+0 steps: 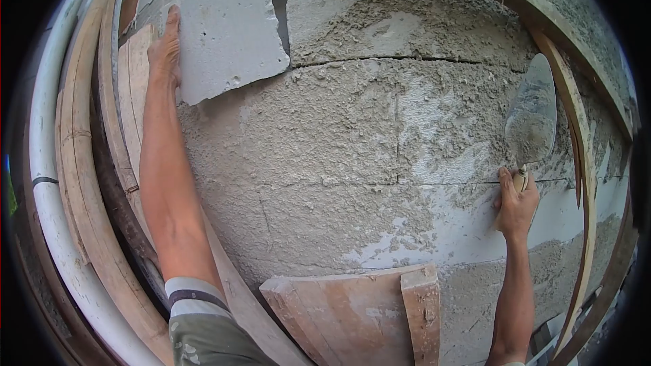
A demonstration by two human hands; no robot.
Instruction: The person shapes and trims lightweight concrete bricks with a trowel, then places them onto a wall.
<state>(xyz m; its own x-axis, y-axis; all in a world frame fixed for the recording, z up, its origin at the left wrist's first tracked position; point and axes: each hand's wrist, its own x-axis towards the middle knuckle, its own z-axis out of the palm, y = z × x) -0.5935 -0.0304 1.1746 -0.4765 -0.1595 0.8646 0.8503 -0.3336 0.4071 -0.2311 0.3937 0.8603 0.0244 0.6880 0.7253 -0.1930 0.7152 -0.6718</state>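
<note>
At the wall's (325,122) upper left, the left hand (165,57) grips the block (230,34) by its edge; the right hand (518,207) is closed round the handle of the trowel (531,118), which has mortar on its blade. Rough mortar covers much of the wall; pale patches (444,118) and a gap (279,13) beside the block are unfilled. No brand or writing is legible.

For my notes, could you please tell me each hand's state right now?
Left hand: holding the grey block by its edge.
Right hand: closed, holding the trowel.
</note>
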